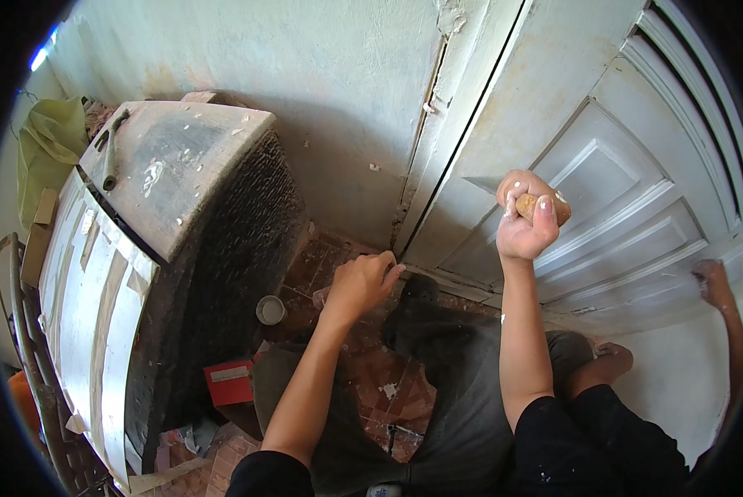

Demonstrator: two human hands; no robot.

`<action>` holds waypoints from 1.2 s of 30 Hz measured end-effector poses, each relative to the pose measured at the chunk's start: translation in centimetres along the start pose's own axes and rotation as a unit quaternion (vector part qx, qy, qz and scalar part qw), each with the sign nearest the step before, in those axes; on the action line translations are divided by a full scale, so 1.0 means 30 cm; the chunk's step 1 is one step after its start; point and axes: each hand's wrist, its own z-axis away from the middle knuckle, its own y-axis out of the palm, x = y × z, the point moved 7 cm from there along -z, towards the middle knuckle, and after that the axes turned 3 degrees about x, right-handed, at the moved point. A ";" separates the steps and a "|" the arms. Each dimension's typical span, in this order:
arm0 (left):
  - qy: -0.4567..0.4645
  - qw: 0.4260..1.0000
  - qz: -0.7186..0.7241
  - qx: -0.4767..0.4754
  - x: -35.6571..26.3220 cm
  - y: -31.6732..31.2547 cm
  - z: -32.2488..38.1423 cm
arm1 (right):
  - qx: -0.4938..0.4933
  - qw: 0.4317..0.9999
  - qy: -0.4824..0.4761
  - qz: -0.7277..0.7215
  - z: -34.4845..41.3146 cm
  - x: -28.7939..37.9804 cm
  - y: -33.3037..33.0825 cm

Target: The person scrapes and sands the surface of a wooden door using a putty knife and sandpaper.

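My right hand (528, 217) is closed round the rounded wooden handle (525, 205) of a tool in front of the white panelled door (595, 168). A pointed metal blade (480, 184) juts out to the left of that fist; the rest of the tool is hidden. White spots mark the fingers. Lower down, my left hand (368, 279) hovers by the foot of the door frame (427, 217), its fingers bent; whether it holds anything cannot be told. Chipped filler and cracks run along the frame and wall (346, 81).
On my left stands a dark, rough-sided cabinet-like object (222, 273) with a dusty top. A round cup (271, 310) and a red box (229, 382) are near it on the tiled floor (387, 391). Another person's hand (712, 282) is by the door at the far right.
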 end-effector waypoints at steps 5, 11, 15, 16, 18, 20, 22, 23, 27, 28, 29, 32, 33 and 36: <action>-0.006 1.000 -0.005 0.017 -0.008 0.011 0.002 | 0.005 0.996 0.084 0.018 0.054 -0.130 -0.006; -0.018 1.000 0.008 0.016 0.000 0.010 -0.005 | -0.003 0.999 0.049 0.012 0.076 -0.126 -0.006; -0.002 1.000 -0.012 0.009 0.006 0.026 0.002 | 0.014 0.999 0.035 0.028 0.075 -0.093 0.040; -0.007 1.000 -0.009 0.014 0.005 0.023 0.002 | 0.009 0.999 0.039 0.025 0.078 -0.104 0.040; -0.013 1.000 -0.007 0.020 0.006 0.022 0.004 | 0.021 0.998 0.046 0.044 0.089 -0.125 0.051; -0.026 0.999 -0.030 0.032 0.017 0.024 0.008 | 0.026 0.999 0.020 0.043 0.086 -0.110 0.055; -0.025 0.999 -0.021 0.033 0.013 0.016 0.008 | 0.008 0.999 0.020 0.032 0.088 -0.108 0.057; -0.021 0.999 -0.013 0.031 0.011 0.012 0.010 | 0.009 0.999 0.023 0.032 0.100 -0.123 0.055; -0.032 0.998 -0.026 0.043 0.017 0.019 0.009 | 0.028 0.997 0.075 -0.014 0.137 -0.186 0.047; -0.029 0.999 -0.016 0.039 0.018 0.015 0.009 | 0.020 0.998 0.065 -0.005 0.131 -0.183 0.050; -0.026 0.999 -0.006 0.036 0.018 0.015 0.012 | 0.013 0.998 0.056 0.004 0.131 -0.179 0.050; -0.033 0.998 -0.020 0.046 0.037 0.027 0.011 | 0.039 0.998 0.020 0.044 0.113 -0.134 0.080; -0.036 0.998 -0.018 0.048 0.034 0.025 0.014 | 0.044 0.998 -0.009 0.034 0.108 -0.101 0.085; -0.039 0.998 -0.004 0.048 0.021 0.010 0.011 | 0.048 0.997 0.024 0.054 0.143 -0.158 0.080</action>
